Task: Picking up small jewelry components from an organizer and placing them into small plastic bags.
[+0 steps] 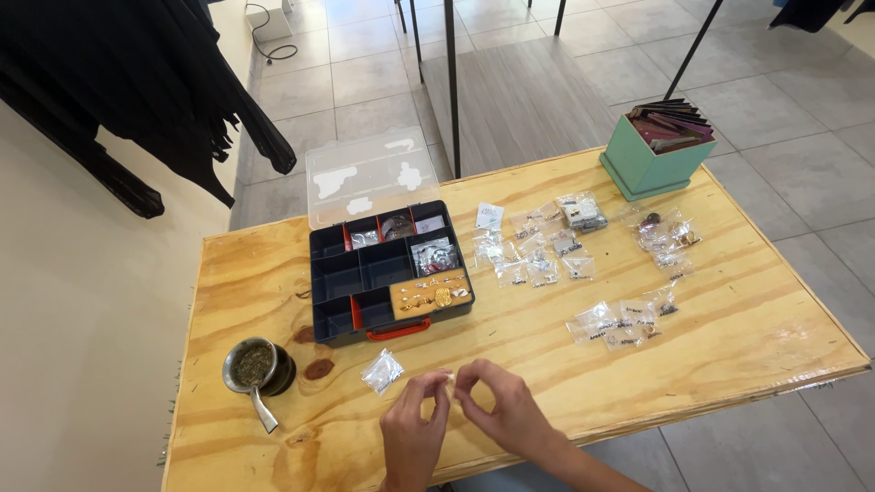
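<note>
**K:** Plywood desk (729, 319) over grey tile floor. Hands?

**M:** Both at the near edge. Left hand (413, 428) and right hand (503, 412), fingers pinched together on a tiny pale item (450, 375) between them, too small to identify.

**K:** Surroundings?

**M:** Small clear bag (382, 371) just left of the hands. Open compartment organiser box (387, 273) beyond it. More clear bags (538, 251) to the right, teal box (652, 155) at the far corner.
</note>
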